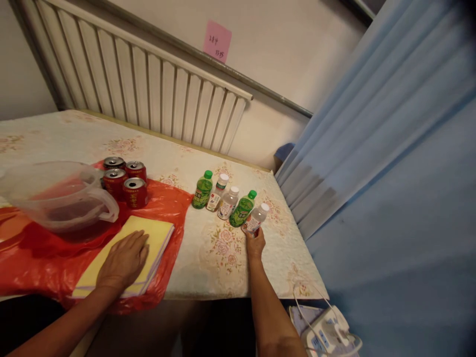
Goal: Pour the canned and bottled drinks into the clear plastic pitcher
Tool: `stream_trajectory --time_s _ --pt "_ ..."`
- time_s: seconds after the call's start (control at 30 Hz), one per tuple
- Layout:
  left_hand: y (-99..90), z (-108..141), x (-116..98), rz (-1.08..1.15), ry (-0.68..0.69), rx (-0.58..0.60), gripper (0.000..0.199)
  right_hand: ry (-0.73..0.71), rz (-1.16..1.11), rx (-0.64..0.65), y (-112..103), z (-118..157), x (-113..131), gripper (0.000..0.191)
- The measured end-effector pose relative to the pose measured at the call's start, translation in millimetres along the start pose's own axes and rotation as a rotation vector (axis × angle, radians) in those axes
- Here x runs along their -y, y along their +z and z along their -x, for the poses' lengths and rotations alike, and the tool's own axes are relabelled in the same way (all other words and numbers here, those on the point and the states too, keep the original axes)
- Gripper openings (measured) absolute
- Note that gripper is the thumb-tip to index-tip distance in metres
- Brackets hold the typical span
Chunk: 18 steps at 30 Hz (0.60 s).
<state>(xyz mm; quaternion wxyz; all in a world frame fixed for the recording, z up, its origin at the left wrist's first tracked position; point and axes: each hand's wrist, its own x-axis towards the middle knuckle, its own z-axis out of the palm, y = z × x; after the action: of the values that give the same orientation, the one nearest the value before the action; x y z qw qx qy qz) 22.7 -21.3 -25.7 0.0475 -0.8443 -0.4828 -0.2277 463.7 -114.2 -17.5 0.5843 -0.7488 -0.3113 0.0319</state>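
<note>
My left hand (pixel 124 260) lies flat on a yellow folded stack of paper or cloth (pixel 156 233), fingers stretched out. My right hand (pixel 255 243) is wrapped round the lower part of a clear bottle with a white cap (pixel 259 214). That bottle stands upright at the right end of a row. Beside it is a green bottle (pixel 242 210), then two white-capped bottles, one clear (pixel 227 204) and one with a label (pixel 217 194). Another green bottle (pixel 203 191) ends the row on the left.
Several opened red cans (pixel 136 193) stand behind translucent plastic jugs (pixel 55 198) on a red plastic bag (pixel 171 203). A floral cloth (pixel 208 248) covers the table. A radiator (pixel 156 89) lines the wall; a blue curtain (pixel 372 173) hangs right, above a power strip (pixel 327 332).
</note>
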Motion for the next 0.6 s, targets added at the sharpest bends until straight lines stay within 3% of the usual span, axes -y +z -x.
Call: stream_trajectory --time_s 0.6 --pt "-2.4 0.1 -1.6 0.037 -0.023 0.004 0.045 -0.006 0.008 -0.007 0.2 0.7 0.3 0.047"
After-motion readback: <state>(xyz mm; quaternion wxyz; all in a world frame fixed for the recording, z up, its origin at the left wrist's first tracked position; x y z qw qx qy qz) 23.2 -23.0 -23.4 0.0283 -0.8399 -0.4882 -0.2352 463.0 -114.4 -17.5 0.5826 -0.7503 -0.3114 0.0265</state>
